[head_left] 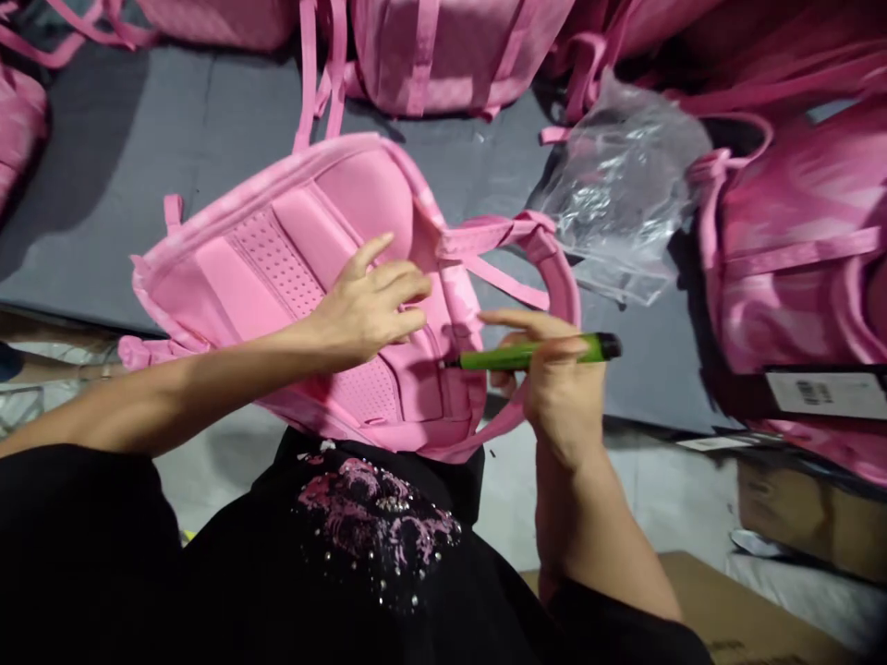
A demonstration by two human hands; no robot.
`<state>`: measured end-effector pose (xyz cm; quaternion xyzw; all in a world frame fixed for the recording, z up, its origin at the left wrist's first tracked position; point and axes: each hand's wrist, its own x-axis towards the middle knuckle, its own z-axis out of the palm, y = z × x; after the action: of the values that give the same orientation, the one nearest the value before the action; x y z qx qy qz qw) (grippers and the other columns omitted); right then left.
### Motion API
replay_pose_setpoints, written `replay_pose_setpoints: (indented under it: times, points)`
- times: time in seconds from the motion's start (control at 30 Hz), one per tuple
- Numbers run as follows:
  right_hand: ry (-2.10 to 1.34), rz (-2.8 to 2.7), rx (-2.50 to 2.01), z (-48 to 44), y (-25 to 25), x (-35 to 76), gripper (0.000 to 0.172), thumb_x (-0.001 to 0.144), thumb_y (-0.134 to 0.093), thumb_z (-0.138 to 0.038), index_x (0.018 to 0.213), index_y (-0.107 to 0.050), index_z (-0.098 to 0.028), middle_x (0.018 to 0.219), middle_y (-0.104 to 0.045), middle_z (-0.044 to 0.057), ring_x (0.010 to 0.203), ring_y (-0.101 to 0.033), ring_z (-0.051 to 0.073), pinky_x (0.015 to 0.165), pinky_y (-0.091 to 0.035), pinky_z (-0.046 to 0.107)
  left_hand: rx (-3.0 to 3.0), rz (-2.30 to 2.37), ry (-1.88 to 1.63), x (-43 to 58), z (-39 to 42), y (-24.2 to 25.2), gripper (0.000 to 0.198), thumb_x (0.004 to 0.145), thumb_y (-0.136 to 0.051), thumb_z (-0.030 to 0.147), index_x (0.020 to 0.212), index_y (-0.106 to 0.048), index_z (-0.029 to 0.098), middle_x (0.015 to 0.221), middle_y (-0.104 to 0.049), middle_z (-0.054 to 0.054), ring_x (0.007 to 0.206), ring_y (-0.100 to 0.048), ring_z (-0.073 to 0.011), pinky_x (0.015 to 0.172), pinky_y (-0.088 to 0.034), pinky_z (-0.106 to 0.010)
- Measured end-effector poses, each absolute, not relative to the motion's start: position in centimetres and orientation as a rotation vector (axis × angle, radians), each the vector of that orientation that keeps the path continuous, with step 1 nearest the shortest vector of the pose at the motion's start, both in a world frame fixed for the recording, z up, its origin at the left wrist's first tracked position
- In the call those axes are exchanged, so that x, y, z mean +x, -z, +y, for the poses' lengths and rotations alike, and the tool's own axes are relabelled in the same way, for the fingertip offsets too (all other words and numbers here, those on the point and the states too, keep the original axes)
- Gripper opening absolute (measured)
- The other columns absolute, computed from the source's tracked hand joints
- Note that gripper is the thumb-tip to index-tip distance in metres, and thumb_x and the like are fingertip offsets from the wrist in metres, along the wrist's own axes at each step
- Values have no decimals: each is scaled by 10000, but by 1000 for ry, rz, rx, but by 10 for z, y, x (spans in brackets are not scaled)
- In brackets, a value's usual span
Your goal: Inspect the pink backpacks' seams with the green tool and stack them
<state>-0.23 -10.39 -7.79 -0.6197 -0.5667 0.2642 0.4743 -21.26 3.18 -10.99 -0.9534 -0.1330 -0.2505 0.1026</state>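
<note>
A pink backpack (pixel 222 296) lies tilted before me, its padded back panel with perforated strips facing up. My left hand (pixel 370 305) rests over that panel with its fingers apart and slightly bent, grasping nothing that I can see. To the right, my right hand (pixel 565 379) is closed around a green pen (pixel 505 356) with a black end. Its dark tip points left and is close to or touching the panel's right edge; I cannot tell which. A padded shoulder strap (pixel 558 272) loops out beyond the right hand.
A crumpled clear plastic bag (pixel 616 185) lies on the grey table (pixel 90 212) at upper right. More pink bags line the back, including one backpack (pixel 457 55), and another bag (pixel 804 240) stands right with a white label (pixel 824 392). Cardboard (pixel 748 600) sits below the table edge.
</note>
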Motion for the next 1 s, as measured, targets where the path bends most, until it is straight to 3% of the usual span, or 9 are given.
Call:
replay_pose_setpoints:
  times: [0.07,0.13,0.2,0.27,0.43,0.63,1.0]
  points:
    - [-695,-1338,-1417,-99,83,-3,631,845,-555,-765,1143,-710,-231,783,-759,51,611,-711,205,591,-584,357,-2746,-400,792,-210,26,115,247,1002,-439,238,911,-668,240,1308,-650,4,1334,-523,-182,1236,-287,-505]
    - [-690,-1358,-1421,-96,88,-6,448,826,-737,-581,1132,-707,-255,983,-779,56,788,-745,222,751,-609,406,-2790,-440,816,-207,23,117,249,1005,-424,218,912,-655,230,1335,-636,4,1393,-480,-193,1241,-281,-519]
    - [-569,-1355,-1481,-92,93,-9,312,803,-795,-461,1012,-714,-244,954,-771,30,818,-733,203,780,-598,382,-2920,-500,792,-205,23,117,255,1011,-417,235,897,-645,219,1340,-634,1,1403,-475,-217,1240,-261,-571]
    - [-426,-1325,-1516,-88,99,-14,236,825,-766,-438,909,-690,-231,850,-745,5,746,-702,167,710,-580,328,-3012,-532,797,-204,25,116,257,1011,-427,248,869,-638,214,1329,-644,-4,1395,-488,-238,1233,-247,-608]
    - [-367,-1350,-1532,-77,112,-20,229,890,-667,-446,900,-659,-217,793,-715,-12,663,-650,134,627,-544,290,-2933,-483,892,-203,25,115,205,989,-478,213,864,-640,201,1287,-672,-33,1354,-533,-254,1194,-338,-586]
    - [-291,-1452,-1547,-74,116,-21,173,896,-678,-398,908,-673,-225,822,-721,-7,649,-643,128,607,-536,282,-3135,-669,698,-200,27,118,297,1014,-392,266,954,-679,218,1331,-626,-11,1429,-443,-258,1246,-211,-619]
    - [-240,-1361,-1549,-69,123,-29,157,903,-682,-379,903,-672,-223,806,-701,-6,647,-647,133,612,-532,301,-3267,-688,810,-198,29,115,322,1027,-366,250,899,-652,180,1318,-639,-32,1413,-454,-252,1233,-214,-615]
